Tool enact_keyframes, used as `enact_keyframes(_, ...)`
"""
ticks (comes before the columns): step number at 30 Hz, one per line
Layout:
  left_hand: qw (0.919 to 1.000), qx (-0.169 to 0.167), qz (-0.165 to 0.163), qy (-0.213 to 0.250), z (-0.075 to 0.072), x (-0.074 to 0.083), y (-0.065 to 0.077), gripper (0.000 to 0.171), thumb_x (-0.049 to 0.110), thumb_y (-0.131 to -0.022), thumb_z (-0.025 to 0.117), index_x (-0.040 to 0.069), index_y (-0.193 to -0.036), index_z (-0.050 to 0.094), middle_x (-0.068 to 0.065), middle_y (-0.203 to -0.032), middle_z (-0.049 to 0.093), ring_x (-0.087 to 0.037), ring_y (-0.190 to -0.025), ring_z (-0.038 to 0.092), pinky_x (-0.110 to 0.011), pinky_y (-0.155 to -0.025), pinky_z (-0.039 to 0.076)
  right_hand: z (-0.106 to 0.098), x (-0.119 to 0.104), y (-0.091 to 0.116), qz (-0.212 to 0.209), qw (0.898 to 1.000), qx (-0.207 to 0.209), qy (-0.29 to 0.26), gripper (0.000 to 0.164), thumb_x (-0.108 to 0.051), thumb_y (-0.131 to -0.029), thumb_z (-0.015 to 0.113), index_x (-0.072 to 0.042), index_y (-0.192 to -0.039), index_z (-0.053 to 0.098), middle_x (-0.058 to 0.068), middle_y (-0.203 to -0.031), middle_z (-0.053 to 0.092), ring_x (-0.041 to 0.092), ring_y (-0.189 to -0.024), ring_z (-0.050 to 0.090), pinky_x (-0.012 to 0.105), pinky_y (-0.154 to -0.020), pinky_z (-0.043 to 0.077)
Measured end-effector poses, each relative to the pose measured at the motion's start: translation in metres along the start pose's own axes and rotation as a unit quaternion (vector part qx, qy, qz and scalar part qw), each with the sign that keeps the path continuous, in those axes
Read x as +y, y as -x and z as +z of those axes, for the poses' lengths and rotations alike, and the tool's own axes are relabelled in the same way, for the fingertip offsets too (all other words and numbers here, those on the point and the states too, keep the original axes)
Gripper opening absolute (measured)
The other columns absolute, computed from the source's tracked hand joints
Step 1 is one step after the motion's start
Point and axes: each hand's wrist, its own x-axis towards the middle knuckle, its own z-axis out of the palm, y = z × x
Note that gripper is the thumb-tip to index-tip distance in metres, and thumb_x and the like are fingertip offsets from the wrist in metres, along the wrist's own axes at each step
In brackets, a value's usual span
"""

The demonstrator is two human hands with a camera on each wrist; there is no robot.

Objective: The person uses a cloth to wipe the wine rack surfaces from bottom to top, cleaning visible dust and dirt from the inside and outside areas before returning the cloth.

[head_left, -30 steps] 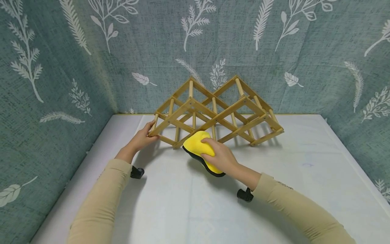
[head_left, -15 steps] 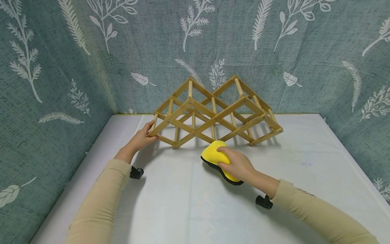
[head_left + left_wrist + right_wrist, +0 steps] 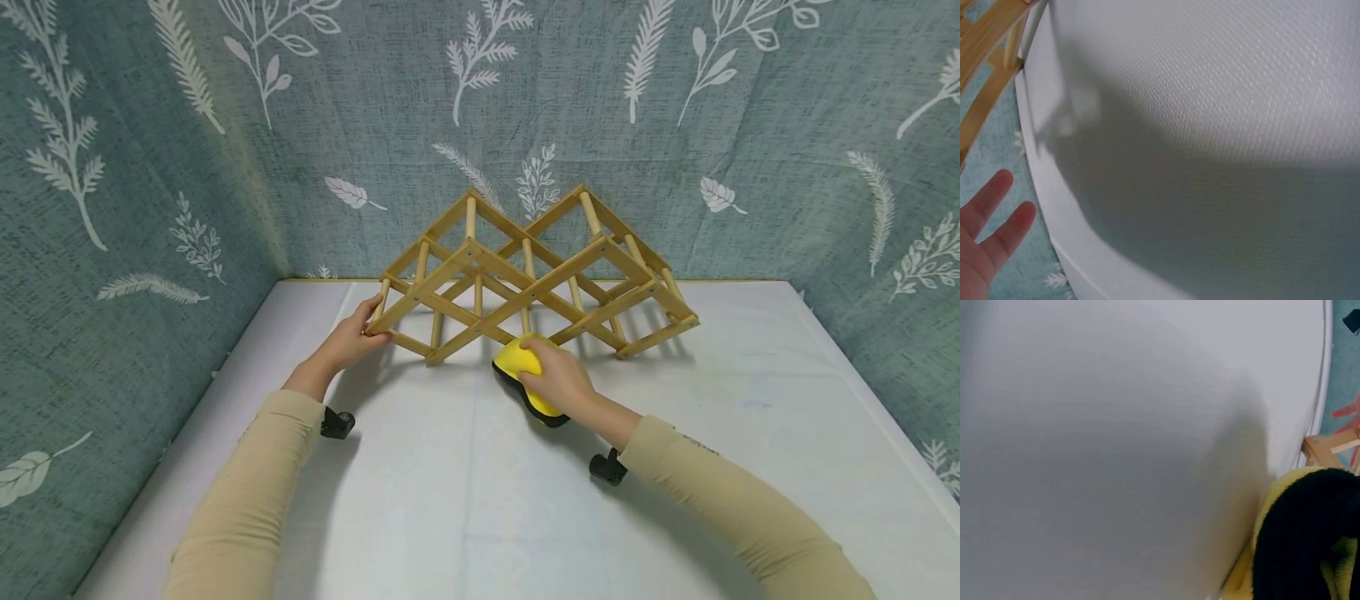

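A folding wooden wine rack (image 3: pixel 532 293) with crossed slats and round dowels stands towards the back of the white table. My left hand (image 3: pixel 348 340) holds its left end at the corner dowel, thumb low in front. In the left wrist view, two fingers of that hand (image 3: pixel 1007 234) show beside the rack's slats (image 3: pixel 991 94). My right hand (image 3: pixel 561 382) grips a bunched yellow cloth (image 3: pixel 517 360) with black edging, at the rack's lower front middle. Close up in the right wrist view, the folded cloth (image 3: pixel 1297 519) has a plush surface; the right fingers are hidden.
White sheeting covers the table (image 3: pixel 420 500). Teal fabric walls (image 3: pixel 360 108) with white leaf prints rise behind it and at both sides. Small black wrist cameras (image 3: pixel 607 468) hang below both cuffs.
My right hand first drew the cloth right and towards me, away from the rack's front slats, then moved it back up and left to them. Left hand and rack stay put.
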Motion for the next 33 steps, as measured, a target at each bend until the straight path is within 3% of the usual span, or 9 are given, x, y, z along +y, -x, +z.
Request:
enact_keyframes(15,0.9999,-0.004,0.001,0.010,0.000,0.000,-0.001,0.079,0.026,-0.090,0.058,0.014,-0.149,0.007,-0.020,-0.150,0.017,-0.045,-0.127,0.033,-0.055,-0.100,0.031,0.003,-0.021,-0.015,-0.046,0.998,0.016,-0.050,0.041,-0.021,-0.083,0.067,-0.013,-0.122,0.054,0.006,-0.118,0.061,0.016,-0.068,0.052,0.025,-0.052,0.039)
enact_keyframes(19,0.9999,-0.009,0.000,0.013,0.000,-0.001,-0.001,0.079,0.027,-0.091,0.058,0.015,-0.149,0.006,-0.020,-0.150,0.018,-0.044,-0.128,0.032,-0.055,-0.100,0.031,-0.004,-0.021,-0.005,-0.068,0.995,0.017,-0.075,0.041,-0.021,-0.083,0.067,-0.012,-0.121,0.055,0.006,-0.118,0.061,0.015,-0.067,0.053,0.025,-0.054,0.041)
enact_keyframes(23,0.9999,-0.010,0.002,0.013,0.001,-0.001,-0.001,0.079,0.027,-0.091,0.058,0.015,-0.149,0.006,-0.019,-0.150,0.017,-0.043,-0.128,0.032,-0.054,-0.100,0.031,-0.018,-0.023,0.012,-0.083,0.994,0.020,-0.075,0.041,-0.021,-0.082,0.068,-0.011,-0.120,0.056,0.006,-0.120,0.060,0.017,-0.082,0.059,0.029,-0.065,0.047)
enact_keyframes(26,0.9999,-0.009,0.004,0.010,0.002,-0.001,0.000,0.079,0.026,-0.091,0.058,0.014,-0.149,0.006,-0.020,-0.150,0.017,-0.044,-0.127,0.033,-0.054,-0.099,0.032,-0.028,-0.021,0.026,-0.076,0.995,0.010,-0.058,0.041,-0.021,-0.082,0.068,-0.011,-0.120,0.056,0.006,-0.122,0.059,0.019,-0.092,0.059,0.033,-0.072,0.048)
enact_keyframes(33,1.0000,-0.003,0.002,0.005,0.002,0.000,-0.001,0.077,0.025,-0.091,0.057,0.014,-0.149,0.007,-0.021,-0.148,0.022,-0.044,-0.125,0.036,-0.053,-0.098,0.034,-0.033,-0.005,0.042,-0.035,0.999,-0.025,-0.011,0.042,-0.023,-0.082,0.068,-0.013,-0.121,0.056,0.006,-0.124,0.058,0.022,-0.097,0.059,0.039,-0.075,0.047)
